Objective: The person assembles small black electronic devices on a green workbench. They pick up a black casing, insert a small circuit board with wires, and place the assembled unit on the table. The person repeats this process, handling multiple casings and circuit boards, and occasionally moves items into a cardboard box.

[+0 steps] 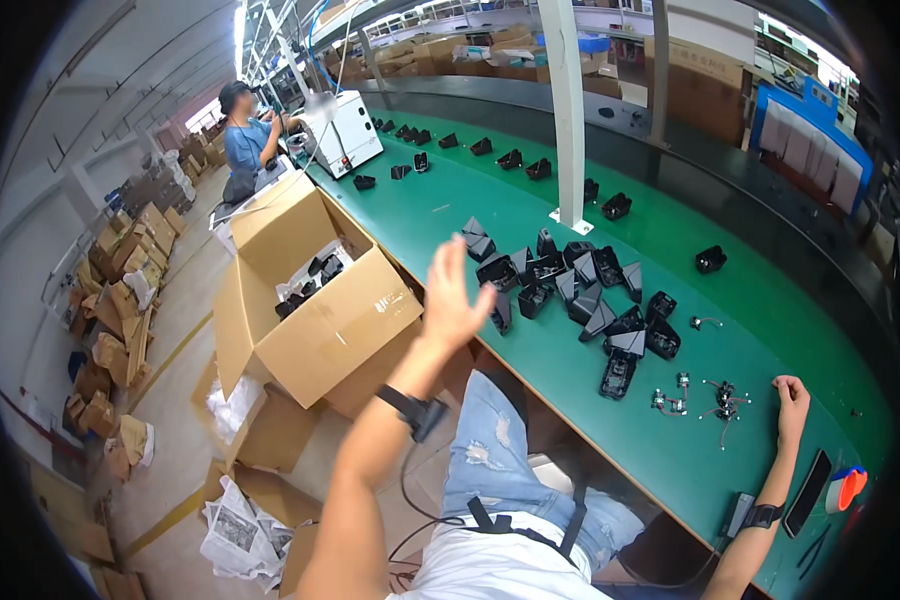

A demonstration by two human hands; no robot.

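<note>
My left hand (453,297) is raised with fingers apart, empty, hovering at the near edge of the green table (770,300) just left of a pile of black plastic housings (570,285). My right hand (791,398) rests on the table with fingers curled, holding nothing that I can see, next to small wired parts (722,400). One black housing (618,372) lies alone in front of the pile.
An open cardboard box (320,290) with black parts inside stands left of the table. More black housings (490,150) lie in a row farther along, past a white post (568,110). Another person (245,135) works by a white machine (345,130). A phone (808,490) lies near my right wrist.
</note>
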